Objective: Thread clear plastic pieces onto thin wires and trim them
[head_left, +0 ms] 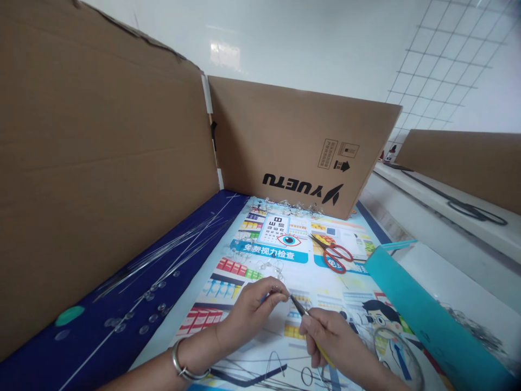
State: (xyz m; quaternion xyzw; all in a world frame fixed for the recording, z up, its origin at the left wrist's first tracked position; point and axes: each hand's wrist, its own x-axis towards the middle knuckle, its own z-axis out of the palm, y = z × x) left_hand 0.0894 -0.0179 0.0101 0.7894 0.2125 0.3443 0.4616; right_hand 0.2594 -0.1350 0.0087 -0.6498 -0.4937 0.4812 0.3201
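My right hand (pixel 330 335) is wrapped round a pair of pliers (pixel 298 306) with dark, narrow jaws and yellow handles. The jaws point up and left, their tips at the fingertips of my left hand (pixel 260 304). Thumb and forefinger of that hand are pinched together; what they hold is too small to make out. Just beyond the left hand lie small clear loops or beads (pixel 271 266). Closer to me, thin wire (pixel 277 363) curves across the printed mat below my wrists.
Red-handled scissors (pixel 337 258) lie on the printed mat (pixel 301 277). Long wires (pixel 163 247) and clear discs (pixel 152 317) are at left. A turquoise box (pixel 431 320) with metal pieces stands right. Cardboard panels (pixel 293 136) close off the back and left.
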